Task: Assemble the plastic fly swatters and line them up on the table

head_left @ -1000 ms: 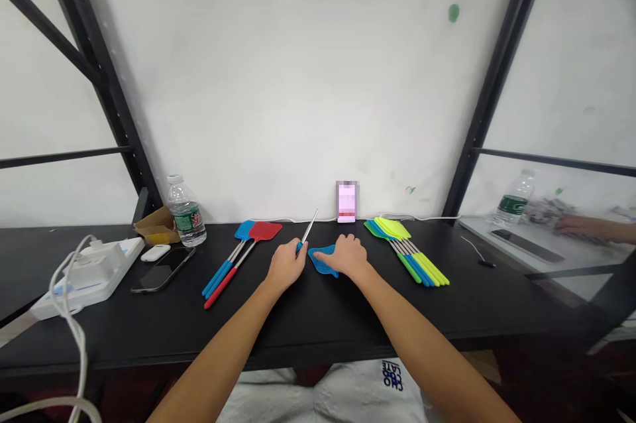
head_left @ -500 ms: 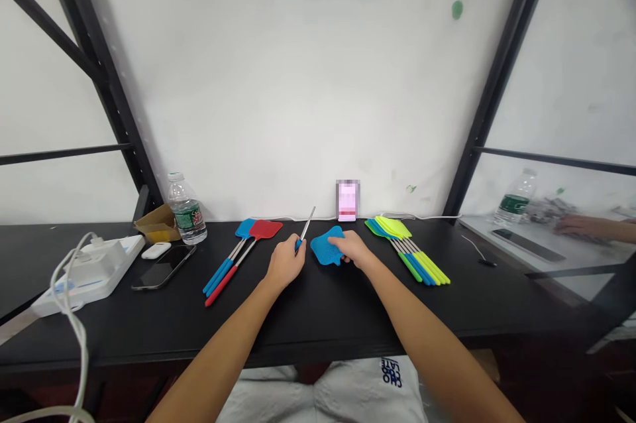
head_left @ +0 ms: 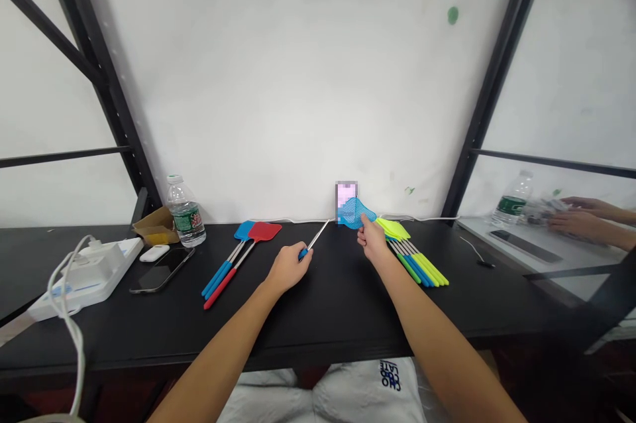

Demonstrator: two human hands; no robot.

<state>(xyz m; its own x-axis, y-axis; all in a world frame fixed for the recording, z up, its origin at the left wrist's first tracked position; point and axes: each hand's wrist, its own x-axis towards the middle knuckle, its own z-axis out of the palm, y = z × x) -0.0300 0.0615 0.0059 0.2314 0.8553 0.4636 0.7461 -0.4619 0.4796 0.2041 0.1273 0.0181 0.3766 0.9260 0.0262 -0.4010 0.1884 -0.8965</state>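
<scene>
In the head view my left hand (head_left: 289,266) is closed around a blue grip with a thin metal rod (head_left: 318,235) pointing up and to the right. My right hand (head_left: 372,237) pinches a blue mesh fly swatter head (head_left: 354,212), tilted in front of a propped-up phone (head_left: 346,189). A gap shows between the rod's tip and this head. On the left lie a red fly swatter (head_left: 263,231) and two blue fly swatters (head_left: 243,230). Right of my right hand is a fanned stack of yellow, blue and green fly swatters (head_left: 397,229), its left part hidden behind that hand.
At the left stand a water bottle (head_left: 186,214), an open cardboard box (head_left: 156,224) and a white power strip (head_left: 94,280) with cables. A dark phone (head_left: 163,269) and a white earbud case (head_left: 154,253) lie near. Beyond the right frame, another person's hands (head_left: 576,214) show.
My right hand has moved right and away from me with the swatter head, which now overlaps the propped phone. The rod in my left hand has swung lower and to the right.
</scene>
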